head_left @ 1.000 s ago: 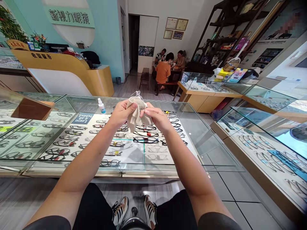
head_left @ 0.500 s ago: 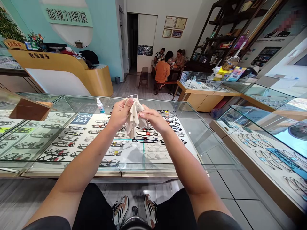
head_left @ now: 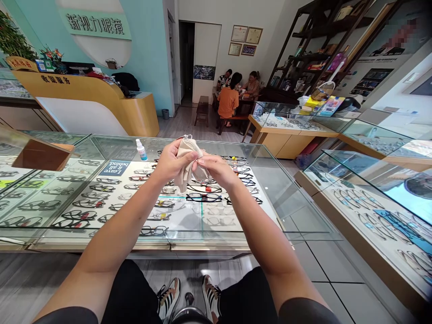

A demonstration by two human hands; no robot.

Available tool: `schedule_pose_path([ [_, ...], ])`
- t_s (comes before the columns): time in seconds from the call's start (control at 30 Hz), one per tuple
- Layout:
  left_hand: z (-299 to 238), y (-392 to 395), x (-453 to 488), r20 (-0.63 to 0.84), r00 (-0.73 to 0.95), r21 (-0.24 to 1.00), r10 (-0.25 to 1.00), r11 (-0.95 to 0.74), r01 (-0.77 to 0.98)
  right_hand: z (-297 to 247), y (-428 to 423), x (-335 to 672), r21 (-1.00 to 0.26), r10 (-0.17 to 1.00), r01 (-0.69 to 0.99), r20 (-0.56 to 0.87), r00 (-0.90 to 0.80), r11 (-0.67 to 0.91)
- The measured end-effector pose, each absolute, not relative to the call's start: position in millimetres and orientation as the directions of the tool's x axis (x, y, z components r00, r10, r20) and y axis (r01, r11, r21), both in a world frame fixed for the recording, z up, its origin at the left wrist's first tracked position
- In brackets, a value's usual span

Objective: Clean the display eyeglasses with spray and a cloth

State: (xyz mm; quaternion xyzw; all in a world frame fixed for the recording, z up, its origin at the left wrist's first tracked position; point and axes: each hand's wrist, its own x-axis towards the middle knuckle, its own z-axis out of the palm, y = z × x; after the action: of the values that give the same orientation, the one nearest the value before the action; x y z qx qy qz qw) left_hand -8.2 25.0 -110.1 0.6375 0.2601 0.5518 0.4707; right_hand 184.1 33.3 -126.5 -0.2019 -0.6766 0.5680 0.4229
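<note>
Below the front edge of a glass display case (head_left: 202,248), the wearer's shoes (head_left: 169,298) rested on the floor either side of a metal fitting, and both forearms reached forward over the case top. Ahead, the hands met above the glass, near its middle. The left hand (head_left: 171,158) pinched a pale cloth (head_left: 189,146) between thumb and fingers, its folds draped over the grip and its loose end hanging down. The right hand (head_left: 218,168) had its fingertips drawn together at the cloth's right edge, apparently pinching a pair of glasses (head_left: 201,173), mostly hidden; the exact contact could not be made out. Judgement: the right steadied the frame so that the left could press cloth against it, and the raised position kept both off the glass. Under the top, display frames (head_left: 204,197) lay in rows, lenses toward the near side, probably so each could be seen from above; a blue card (head_left: 115,168) lay among them. Toward the far edge, left of the hands, a spray bottle (head_left: 141,150) stood upright, presumably put there to be within reach yet clear of the elbows. Farther off stood a dark bench (head_left: 202,110), with a person in orange (head_left: 228,102) seated to its right; four framed sheets (head_left: 239,33) hung on the back wall.
</note>
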Motion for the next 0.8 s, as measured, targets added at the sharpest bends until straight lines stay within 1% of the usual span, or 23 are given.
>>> schedule_pose_path([
  [0.17,-115.5,22.3,-2.4,0.495,0.120,0.863,0.860,-0.471,-0.182,-131.0,33.6,179.5,-0.933,0.727,-0.176,0.355,-0.588,0.313],
  [0.27,-115.7,24.6,-3.4,0.508,0.037,0.854,0.861,-0.497,-0.155,-133.0,33.3,178.0,-0.917,0.720,-0.168,0.389,-0.575,0.362],
  [0.4,-117.6,35.1,-7.3,0.503,-0.056,0.846,0.862,-0.505,-0.174,-131.3,31.5,178.8,-0.914,0.761,-0.166,0.402,-0.509,0.371],
  [0.53,-118.5,50.4,-15.5,0.496,-0.189,0.810,0.847,-0.530,-0.251,-127.2,31.6,181.2,-0.900,0.800,-0.236,0.435,-0.414,0.367],
  [0.63,-116.4,58.3,-23.3,0.491,-0.276,0.790,0.827,-0.555,-0.259,-126.2,34.4,183.5,-0.883,0.819,-0.286,0.457,-0.348,0.372],
  [0.7,-114.6,59.4,-27.2,0.497,-0.307,0.778,0.812,-0.573,-0.257,-126.4,36.5,185.0,-0.880,0.826,-0.308,0.456,-0.330,0.363],
  [0.8,-112.6,56.0,-30.7,0.512,-0.274,0.775,0.814,-0.575,-0.262,-126.4,38.1,186.5,-0.875,0.827,-0.337,0.455,-0.330,0.347],
])
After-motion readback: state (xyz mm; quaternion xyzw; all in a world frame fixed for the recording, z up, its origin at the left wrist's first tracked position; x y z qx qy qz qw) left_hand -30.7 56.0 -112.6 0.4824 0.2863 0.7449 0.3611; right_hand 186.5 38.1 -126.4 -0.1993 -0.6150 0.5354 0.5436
